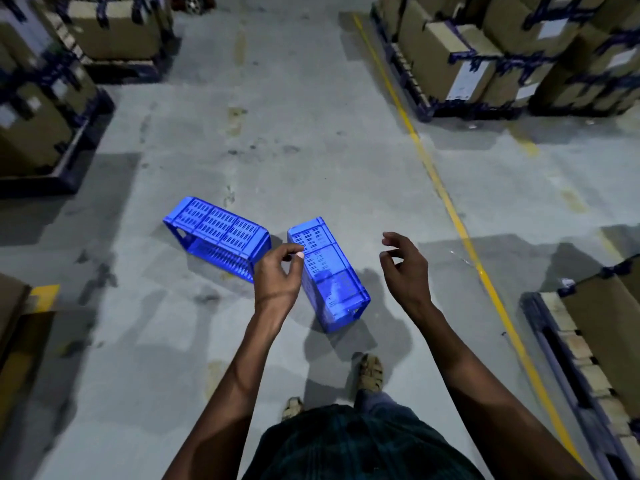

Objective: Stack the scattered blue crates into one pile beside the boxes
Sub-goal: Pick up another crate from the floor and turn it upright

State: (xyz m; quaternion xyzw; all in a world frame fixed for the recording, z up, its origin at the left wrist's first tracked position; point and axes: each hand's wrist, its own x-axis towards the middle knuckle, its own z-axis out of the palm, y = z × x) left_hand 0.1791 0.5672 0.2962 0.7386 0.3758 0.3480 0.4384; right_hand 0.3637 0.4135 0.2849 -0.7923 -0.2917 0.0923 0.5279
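Cardboard boxes [460, 60] on pallets line the grey floor [311, 133] from 9 to 3 o'clock. Two blue crates lie tipped on their sides mid-aisle: the left crate [216, 233] at 11 o'clock of the hands, the right crate [327, 275] between them. Left hand [278, 271] and right hand [405, 268] hover loosely curled, grasping nothing. Best to right one crate first, gripping both end handles squarely.
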